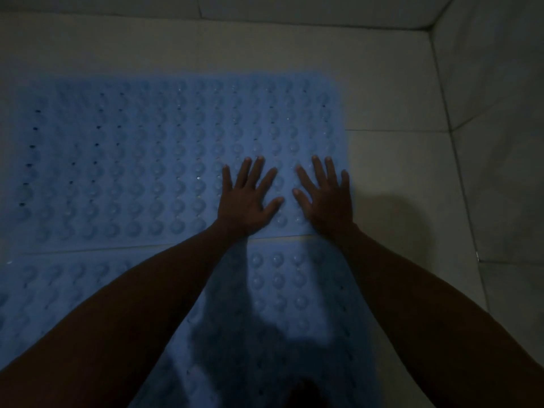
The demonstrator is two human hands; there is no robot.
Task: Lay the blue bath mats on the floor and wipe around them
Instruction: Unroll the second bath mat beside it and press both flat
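Observation:
Two blue bath mats with round bumps and small holes lie flat on the pale tiled floor. The far mat [147, 160] fills the middle of the view. The near mat [279, 290] lies just below it, with a thin strip of floor between them. My left hand [247, 198] and my right hand [323, 195] rest palm down, fingers spread, side by side on the far mat's near right corner. Neither hand holds anything. My forearms cross over the near mat and hide part of it.
The light is dim. Pale floor tiles [397, 178] show to the right of the mats and beyond them. A tiled wall [494, 113] rises on the right and meets the back wall at a corner at the top right.

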